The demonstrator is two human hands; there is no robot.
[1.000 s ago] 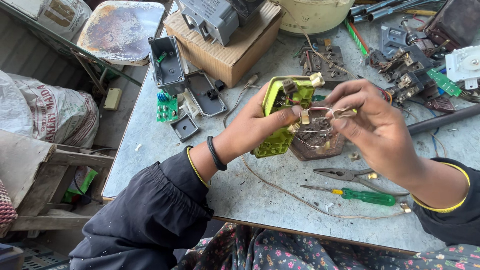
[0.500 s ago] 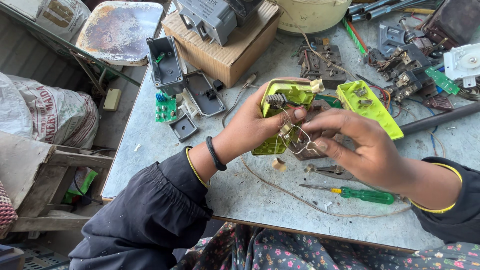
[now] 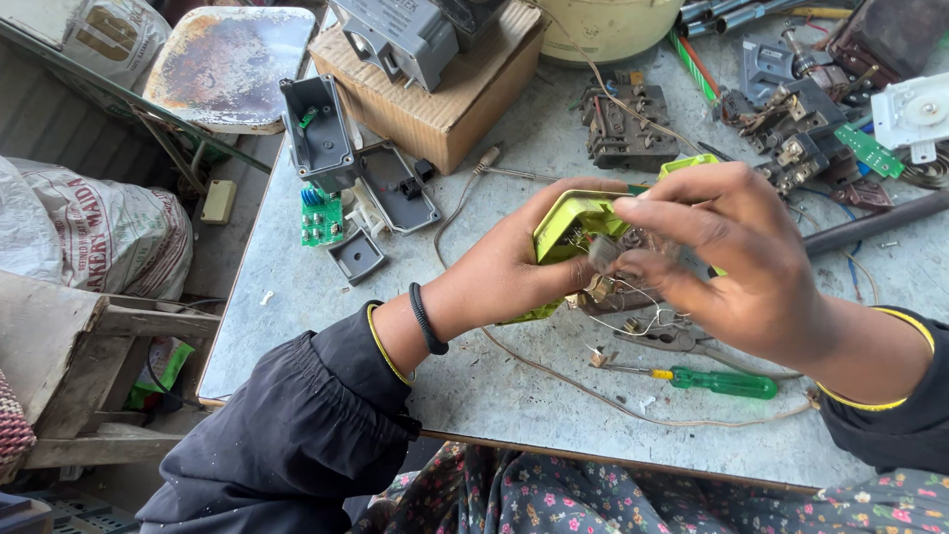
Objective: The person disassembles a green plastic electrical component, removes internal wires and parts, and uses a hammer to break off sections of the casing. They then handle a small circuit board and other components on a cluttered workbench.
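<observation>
Far left of the yellow-green case (image 3: 568, 225), past the table edge, sits a white sack (image 3: 104, 232). Closer to the case, still on its left, a small green circuit board (image 3: 321, 217) lies on the grey table (image 3: 494, 386), with an open grey box (image 3: 316, 133) just above it. A cardboard box (image 3: 445, 94) sits up and left of the case.

My left hand (image 3: 504, 272) wraps around the case, and my fingers are tight on its left side. The case is in the middle, lifted a little over the table.

My right hand (image 3: 736, 262) covers the right side of the case. My thumb and fingers pinch a small grey part (image 3: 603, 252) against it. Thin wires hang under it.

Below and right of the case lie pliers (image 3: 682, 341) and a green screwdriver (image 3: 707, 381).
</observation>
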